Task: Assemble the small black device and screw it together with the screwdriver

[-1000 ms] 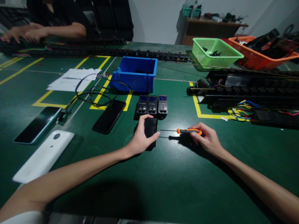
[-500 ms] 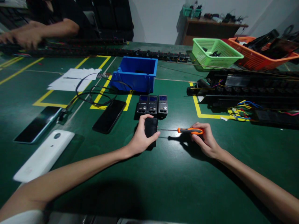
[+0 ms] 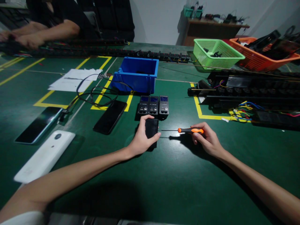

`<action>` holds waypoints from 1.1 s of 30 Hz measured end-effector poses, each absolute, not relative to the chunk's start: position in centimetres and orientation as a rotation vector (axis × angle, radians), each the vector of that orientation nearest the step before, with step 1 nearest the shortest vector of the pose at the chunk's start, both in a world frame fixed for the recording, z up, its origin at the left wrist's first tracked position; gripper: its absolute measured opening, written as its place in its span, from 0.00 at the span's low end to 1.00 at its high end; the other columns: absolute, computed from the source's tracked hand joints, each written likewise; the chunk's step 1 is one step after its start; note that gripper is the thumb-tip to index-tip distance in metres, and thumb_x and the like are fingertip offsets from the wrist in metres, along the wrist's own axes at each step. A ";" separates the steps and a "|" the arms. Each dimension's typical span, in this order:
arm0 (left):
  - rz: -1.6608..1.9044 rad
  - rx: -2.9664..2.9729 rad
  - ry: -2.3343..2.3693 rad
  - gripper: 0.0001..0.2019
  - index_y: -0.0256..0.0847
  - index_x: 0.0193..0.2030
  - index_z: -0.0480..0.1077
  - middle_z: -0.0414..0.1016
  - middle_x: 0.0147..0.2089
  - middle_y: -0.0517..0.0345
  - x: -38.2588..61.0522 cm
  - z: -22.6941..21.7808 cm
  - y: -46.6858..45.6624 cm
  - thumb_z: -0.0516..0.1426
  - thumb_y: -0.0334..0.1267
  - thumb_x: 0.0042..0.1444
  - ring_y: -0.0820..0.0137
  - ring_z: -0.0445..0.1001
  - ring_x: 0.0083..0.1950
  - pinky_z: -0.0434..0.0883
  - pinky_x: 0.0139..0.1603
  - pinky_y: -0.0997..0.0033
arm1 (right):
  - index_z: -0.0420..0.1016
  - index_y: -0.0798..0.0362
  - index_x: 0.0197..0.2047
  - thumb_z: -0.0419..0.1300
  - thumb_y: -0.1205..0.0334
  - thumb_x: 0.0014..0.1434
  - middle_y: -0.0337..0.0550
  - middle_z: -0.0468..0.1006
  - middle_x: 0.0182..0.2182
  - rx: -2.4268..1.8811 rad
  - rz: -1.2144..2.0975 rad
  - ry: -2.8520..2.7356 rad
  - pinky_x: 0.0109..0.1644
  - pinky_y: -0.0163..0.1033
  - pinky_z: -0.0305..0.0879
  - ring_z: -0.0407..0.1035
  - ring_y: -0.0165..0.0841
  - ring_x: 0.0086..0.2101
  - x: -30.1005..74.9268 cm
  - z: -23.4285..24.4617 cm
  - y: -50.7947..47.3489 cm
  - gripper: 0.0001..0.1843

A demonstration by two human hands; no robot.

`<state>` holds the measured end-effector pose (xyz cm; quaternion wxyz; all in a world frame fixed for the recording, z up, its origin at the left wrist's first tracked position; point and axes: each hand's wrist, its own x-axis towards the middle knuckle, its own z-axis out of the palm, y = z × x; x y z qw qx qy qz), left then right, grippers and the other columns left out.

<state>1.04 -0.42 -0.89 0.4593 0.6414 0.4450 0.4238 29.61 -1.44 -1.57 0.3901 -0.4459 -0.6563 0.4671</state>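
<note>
My left hand is closed around a small black box on the green table, its thumb across the near side and its fingers over the far end. In my right hand is a screwdriver with an orange and black handle, pinched between thumb and fingers. Its thin shaft points left and its tip is at the right side of the box; whether it sits in a screw is too small to tell. Just beyond the box stand three black modules with small blue screens and ports on their fronts.
A blue bin stands behind the modules. To the left lie a dark phone, another phone, a white device, paper and a black cable. Black assemblies and baskets occupy the right. A co-worker sits across.
The fingers of my right hand have shifted round the screwdriver handle, while its shaft stays pointed at the box. My left hand keeps its hold. The co-worker's hands have moved slightly.
</note>
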 end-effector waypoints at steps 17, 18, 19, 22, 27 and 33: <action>1.033 1.584 1.108 0.28 0.45 0.56 0.52 0.69 0.44 0.56 1.0 -1.1 -0.4 0.60 0.35 0.52 0.66 0.73 0.45 0.71 0.49 0.59 | 0.65 0.52 0.43 0.52 0.54 0.65 0.36 0.67 0.24 -1.279 1.118 -1.805 0.27 0.35 0.60 0.63 0.29 0.23 29.6 -1.2 -1.2 0.11; 1.035 1.582 1.110 0.28 0.45 0.56 0.52 0.69 0.44 0.56 1.0 -1.1 -0.4 0.60 0.35 0.52 0.66 0.73 0.45 0.71 0.48 0.60 | 0.64 0.51 0.47 0.53 0.54 0.65 0.38 0.69 0.29 -1.265 1.084 -1.852 0.30 0.36 0.62 0.65 0.30 0.26 29.7 -1.2 -1.3 0.11; 1.037 1.580 1.110 0.28 0.44 0.56 0.52 0.69 0.44 0.56 1.0 -1.1 -0.4 0.60 0.35 0.52 0.66 0.73 0.45 0.71 0.48 0.60 | 0.62 0.50 0.50 0.54 0.55 0.64 0.41 0.70 0.34 -1.249 1.036 -1.888 0.34 0.38 0.63 0.66 0.32 0.30 29.7 -1.2 -1.3 0.13; 1.039 1.580 1.104 0.28 0.44 0.56 0.52 0.69 0.44 0.56 1.0 -1.0 -0.4 0.61 0.35 0.52 0.66 0.73 0.45 0.71 0.48 0.60 | 0.58 0.48 0.52 0.56 0.57 0.63 0.44 0.67 0.41 -1.201 0.913 -1.904 0.41 0.41 0.65 0.66 0.34 0.36 29.7 -1.3 -1.4 0.16; 1.037 1.580 1.099 0.27 0.44 0.56 0.52 0.69 0.44 0.55 1.0 -1.0 -0.4 0.61 0.35 0.52 0.65 0.73 0.46 0.71 0.49 0.59 | 0.62 0.48 0.47 0.58 0.60 0.62 0.43 0.68 0.40 -1.132 0.895 -1.849 0.45 0.43 0.65 0.66 0.35 0.39 29.7 -1.6 -1.2 0.11; 1.034 1.583 1.106 0.27 0.44 0.56 0.52 0.69 0.44 0.55 1.0 -1.0 -0.4 0.60 0.36 0.52 0.65 0.73 0.45 0.71 0.49 0.58 | 0.67 0.49 0.46 0.62 0.60 0.59 0.43 0.72 0.38 -1.170 0.975 -1.740 0.37 0.39 0.68 0.70 0.33 0.35 29.9 -1.9 -1.2 0.13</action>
